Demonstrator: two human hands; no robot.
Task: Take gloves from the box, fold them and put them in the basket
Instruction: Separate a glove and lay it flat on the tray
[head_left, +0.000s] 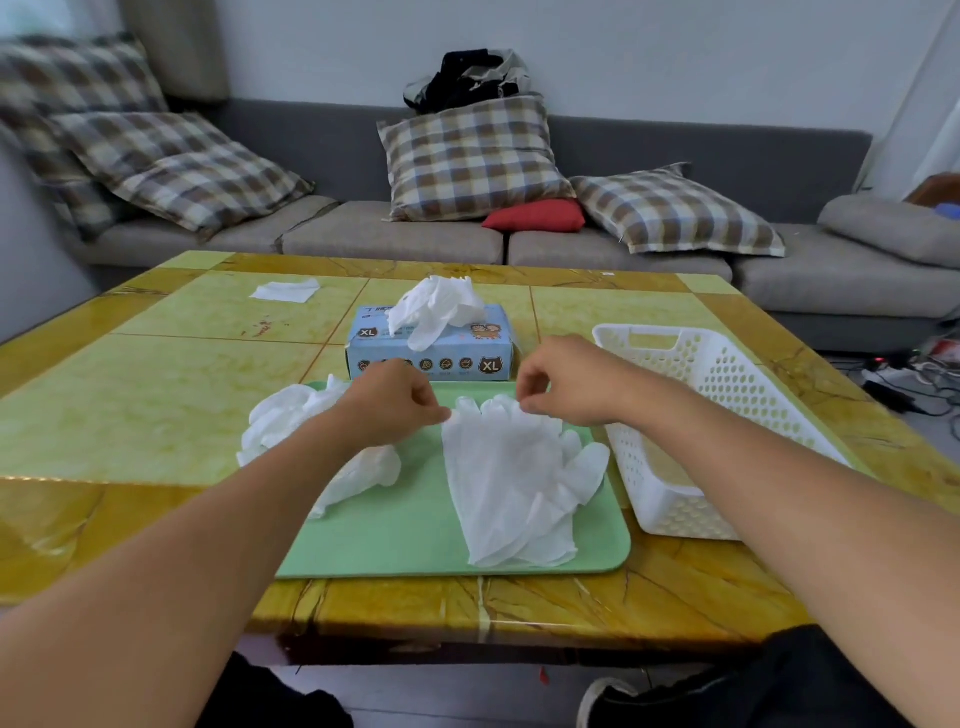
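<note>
Two hands, left (392, 402) and right (563, 382), pinching thin translucent white glove (511, 483) on green tray (395, 540); box (431, 343) marked "XL".

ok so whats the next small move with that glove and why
Probably fold it over: both hands, left hand and right hand, pinch the far edge of the flat glove on the green mat, and the basket looks empty.

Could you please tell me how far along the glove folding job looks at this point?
Early stage. Done: loose gloves are out of the box. In hand: the left hand and right hand pinch the far edge of a stack of gloves on the green tray. Left: folding; the white basket shows no gloves.
</note>
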